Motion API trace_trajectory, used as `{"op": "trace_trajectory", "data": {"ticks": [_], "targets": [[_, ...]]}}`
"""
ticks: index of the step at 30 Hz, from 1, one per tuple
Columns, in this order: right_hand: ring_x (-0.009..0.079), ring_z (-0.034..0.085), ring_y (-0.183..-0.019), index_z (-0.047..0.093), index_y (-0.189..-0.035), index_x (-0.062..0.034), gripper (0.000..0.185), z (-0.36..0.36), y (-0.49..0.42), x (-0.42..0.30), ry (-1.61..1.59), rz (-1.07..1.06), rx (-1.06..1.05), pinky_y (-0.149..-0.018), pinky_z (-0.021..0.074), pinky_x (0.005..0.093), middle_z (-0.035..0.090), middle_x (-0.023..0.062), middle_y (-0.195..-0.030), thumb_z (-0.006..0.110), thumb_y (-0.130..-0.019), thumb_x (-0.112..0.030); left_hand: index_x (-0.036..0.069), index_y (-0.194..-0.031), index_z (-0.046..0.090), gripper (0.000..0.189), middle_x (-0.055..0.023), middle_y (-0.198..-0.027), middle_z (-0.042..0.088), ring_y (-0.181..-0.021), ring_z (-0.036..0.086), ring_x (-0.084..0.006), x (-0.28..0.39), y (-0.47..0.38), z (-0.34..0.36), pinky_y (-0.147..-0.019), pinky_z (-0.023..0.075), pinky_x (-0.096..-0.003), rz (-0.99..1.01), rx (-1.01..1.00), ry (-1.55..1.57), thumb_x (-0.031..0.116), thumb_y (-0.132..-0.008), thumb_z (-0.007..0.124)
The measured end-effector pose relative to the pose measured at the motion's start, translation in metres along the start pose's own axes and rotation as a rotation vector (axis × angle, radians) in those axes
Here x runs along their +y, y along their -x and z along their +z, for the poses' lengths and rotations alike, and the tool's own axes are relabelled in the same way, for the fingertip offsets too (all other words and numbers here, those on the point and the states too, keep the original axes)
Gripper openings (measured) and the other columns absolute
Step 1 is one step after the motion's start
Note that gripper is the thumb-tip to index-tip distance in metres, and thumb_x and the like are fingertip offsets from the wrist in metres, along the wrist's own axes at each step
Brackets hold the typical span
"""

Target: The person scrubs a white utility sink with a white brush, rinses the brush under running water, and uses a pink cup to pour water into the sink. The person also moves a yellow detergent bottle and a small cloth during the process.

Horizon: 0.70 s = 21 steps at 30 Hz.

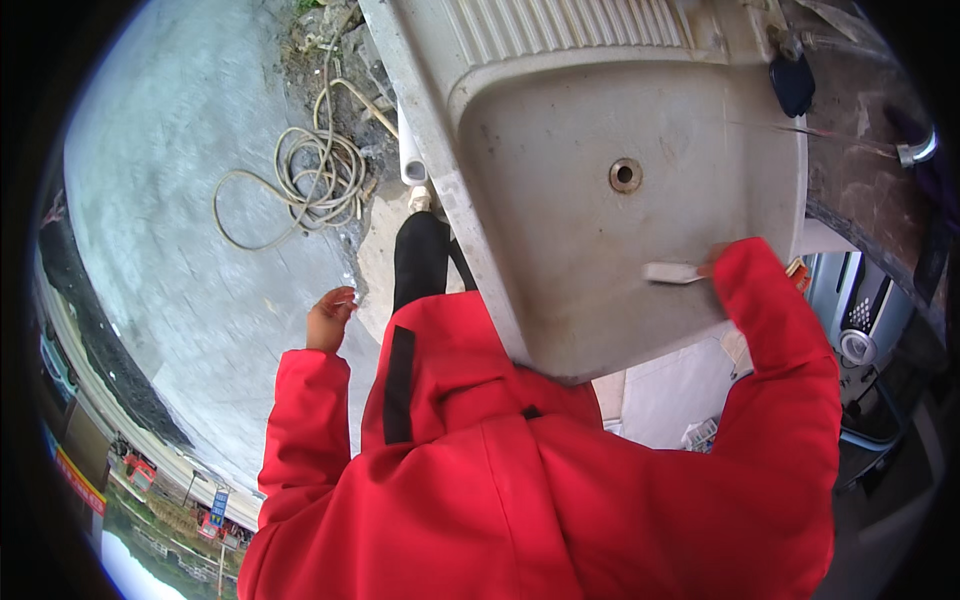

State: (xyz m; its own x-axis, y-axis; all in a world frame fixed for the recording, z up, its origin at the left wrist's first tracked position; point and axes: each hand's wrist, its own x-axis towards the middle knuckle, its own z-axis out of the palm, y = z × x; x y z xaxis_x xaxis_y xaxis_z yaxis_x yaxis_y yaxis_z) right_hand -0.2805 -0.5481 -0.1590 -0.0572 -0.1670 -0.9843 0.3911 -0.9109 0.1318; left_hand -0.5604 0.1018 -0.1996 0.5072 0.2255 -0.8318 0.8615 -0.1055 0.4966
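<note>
My right hand reaches into a worn, light grey utility sink. It grips the end of a white brush-like tool, whose flat head lies close to the basin floor; its underside is hidden. The basin has a round metal drain with a dark hole and brownish stains around it. A ribbed washboard forms the sink's far part. Out over the concrete on the left, my left hand hangs in the air with loosely bent fingers and nothing in them.
A coiled hose lies on the concrete ground. Beside the sink stands a white pipe. A tap, a dark blue pad and a chrome-ended spout border the right rim. Below right is a grey-blue appliance.
</note>
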Motion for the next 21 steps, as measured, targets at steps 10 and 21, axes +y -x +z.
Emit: {"op": "trace_trajectory", "data": {"ticks": [10,21], "targets": [[0.0334,0.058,-0.097,0.066,-0.1,-0.0072,0.047,-0.015,0.018,-0.042,0.064,-0.005,0.046,-0.087,0.043,0.0435,0.062,0.0168,-0.104,0.053,-0.082,-0.049,0.002,-0.113,0.057,0.029,-0.0074,-0.102,0.063,-0.086,0.061,-0.0131,-0.004,0.001,0.008,-0.07,0.0456,-0.0238,0.008,-0.027,-0.03,0.001,-0.084,0.055],[0.0317,0.057,-0.099,0.065,-0.102,-0.0099,0.044,0.01,0.007,-0.173,0.012,-0.251,0.027,-0.087,0.0433,0.0441,0.061,0.0146,-0.109,0.054,-0.083,-0.048,0.002,-0.109,0.059,0.026,-0.0063,-0.097,0.064,-0.081,0.061,-0.0126,-0.007,-0.003,0.01,-0.066,0.0451,-0.0233,0.033,0.01,0.008,-0.001,-0.083,0.055]]}}
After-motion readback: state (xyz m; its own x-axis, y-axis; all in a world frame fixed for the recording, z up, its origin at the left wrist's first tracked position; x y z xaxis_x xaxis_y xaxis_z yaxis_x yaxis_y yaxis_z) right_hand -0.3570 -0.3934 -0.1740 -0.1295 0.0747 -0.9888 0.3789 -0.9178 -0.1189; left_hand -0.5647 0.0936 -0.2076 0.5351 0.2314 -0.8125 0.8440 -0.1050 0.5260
